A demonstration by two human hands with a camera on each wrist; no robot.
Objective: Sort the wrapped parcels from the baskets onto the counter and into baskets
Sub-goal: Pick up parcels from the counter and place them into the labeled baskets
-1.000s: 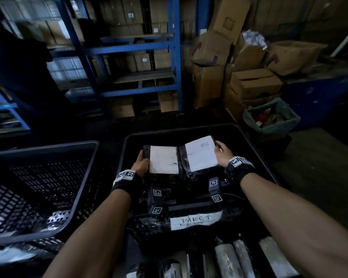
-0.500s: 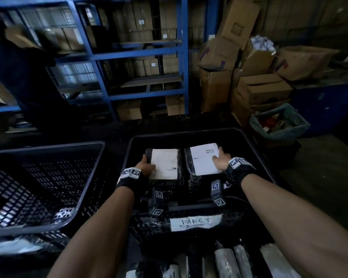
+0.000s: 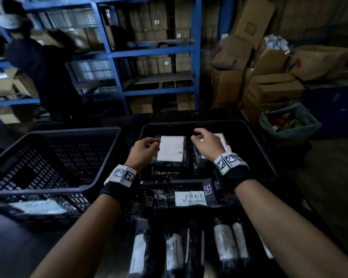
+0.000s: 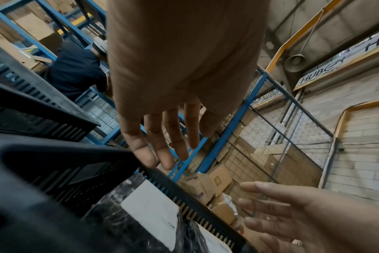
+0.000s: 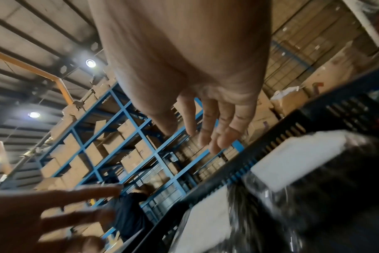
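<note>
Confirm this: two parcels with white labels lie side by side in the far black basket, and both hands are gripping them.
Not quite. The two parcels, left and right, do lie side by side in the far black basket, but the left hand and right hand hover open above them, gripping nothing. Both wrist views show spread, empty fingers.

Dim warehouse interior. Blue steel shelving fills the upper left and centre of the head view, loaded with cardboard cartons. A person in dark clothing stands at the racks, upper left. Loose stacked cardboard boxes upper right. Right wrist view: corrugated roof with round ceiling lamps lit. Left wrist view: grey block wall, signboards reading "HUBEN", wire mesh panel.
</note>
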